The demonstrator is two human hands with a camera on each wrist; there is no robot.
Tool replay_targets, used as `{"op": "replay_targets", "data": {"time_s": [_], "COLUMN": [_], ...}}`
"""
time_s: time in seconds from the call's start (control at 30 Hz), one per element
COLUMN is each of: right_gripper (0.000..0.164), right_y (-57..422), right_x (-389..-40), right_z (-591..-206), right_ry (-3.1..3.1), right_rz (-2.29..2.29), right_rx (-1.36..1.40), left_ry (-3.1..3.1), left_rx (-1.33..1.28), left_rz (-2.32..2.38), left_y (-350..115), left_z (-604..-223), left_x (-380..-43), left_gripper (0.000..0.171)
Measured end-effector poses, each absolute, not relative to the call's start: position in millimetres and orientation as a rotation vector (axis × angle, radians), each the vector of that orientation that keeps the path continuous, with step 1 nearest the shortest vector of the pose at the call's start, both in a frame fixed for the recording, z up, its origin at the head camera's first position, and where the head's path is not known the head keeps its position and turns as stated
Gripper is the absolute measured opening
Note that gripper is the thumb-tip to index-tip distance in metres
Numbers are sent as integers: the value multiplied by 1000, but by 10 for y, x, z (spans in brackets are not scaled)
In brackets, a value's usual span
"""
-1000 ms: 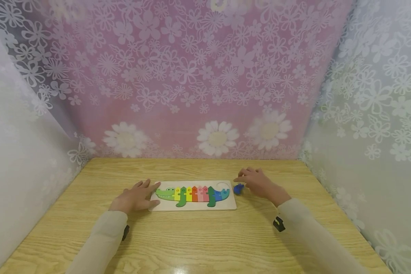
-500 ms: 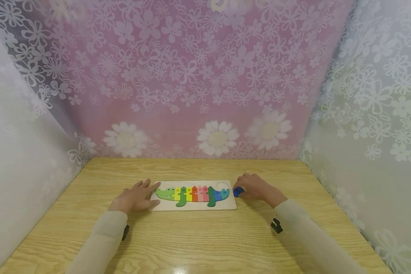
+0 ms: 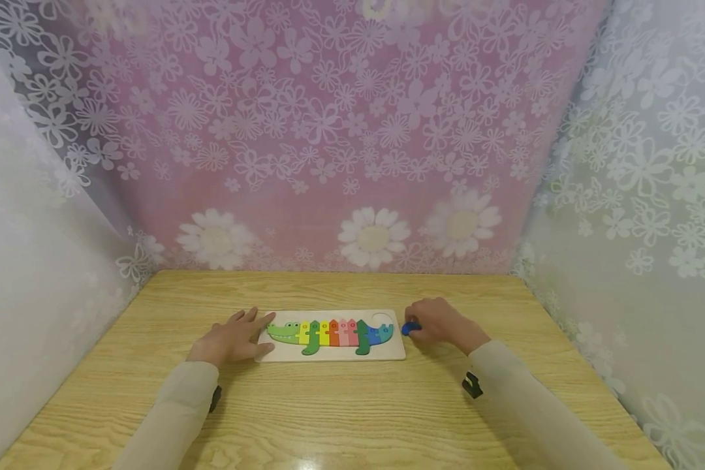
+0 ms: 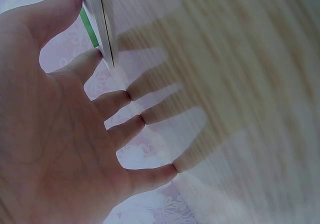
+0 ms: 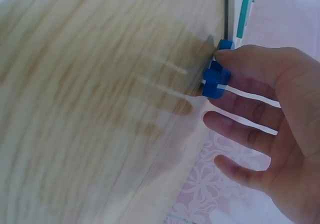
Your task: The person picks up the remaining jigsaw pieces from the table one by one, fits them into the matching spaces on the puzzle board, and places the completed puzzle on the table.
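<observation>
A white puzzle board point(image 3: 336, 354) lies on the table, with a crocodile point(image 3: 333, 333) of several coloured pieces set in it. Where its curled tail tip would lie, a bare outline shows at the upper right. My left hand point(image 3: 232, 339) rests at the board's left end, fingers spread; in the left wrist view, thumb and forefinger touch the board's edge point(image 4: 102, 24) and the other fingertips touch the table. Just right of the board, my right hand point(image 3: 442, 324) pinches a blue puzzle piece point(image 5: 213, 83) between thumb and forefinger, partly covering it.
The wood-grain table point(image 3: 341, 418) extends on all sides of the board. Flower-patterned curtains point(image 3: 341, 163) stand behind it and at both sides. A black strap piece point(image 3: 472, 385) hangs under the right wrist.
My right hand has come down over the blue puzzle piece, gripped it and shifted it slightly to the right. The left hand and the board have stayed in place.
</observation>
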State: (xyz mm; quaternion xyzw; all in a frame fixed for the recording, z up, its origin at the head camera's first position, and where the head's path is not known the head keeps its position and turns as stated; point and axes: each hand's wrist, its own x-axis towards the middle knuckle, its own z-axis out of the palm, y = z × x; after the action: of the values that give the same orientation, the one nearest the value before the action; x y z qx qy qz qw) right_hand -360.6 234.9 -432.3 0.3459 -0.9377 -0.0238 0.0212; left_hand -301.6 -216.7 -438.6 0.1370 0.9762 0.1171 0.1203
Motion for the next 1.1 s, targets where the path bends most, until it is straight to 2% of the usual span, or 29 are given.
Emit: {"op": "replay_targets", "data": {"time_s": [0.23,1.1], "right_gripper": [18,30], "right_y": [2301,1829], "right_x": [-3624,-3767], "right_z": [-4283,-4351], "right_ry": [-2938,-2910], "right_rz": [-19,98], "right_rx": [943,807], "left_ry": [2851,2842], "left_rx": [395,386], "left_rz": [343,356], "left_y": [-2163,-2169], "left_z": [-4377,-4379], "left_x": [-3003,-3013], "left_gripper": [79,81]}}
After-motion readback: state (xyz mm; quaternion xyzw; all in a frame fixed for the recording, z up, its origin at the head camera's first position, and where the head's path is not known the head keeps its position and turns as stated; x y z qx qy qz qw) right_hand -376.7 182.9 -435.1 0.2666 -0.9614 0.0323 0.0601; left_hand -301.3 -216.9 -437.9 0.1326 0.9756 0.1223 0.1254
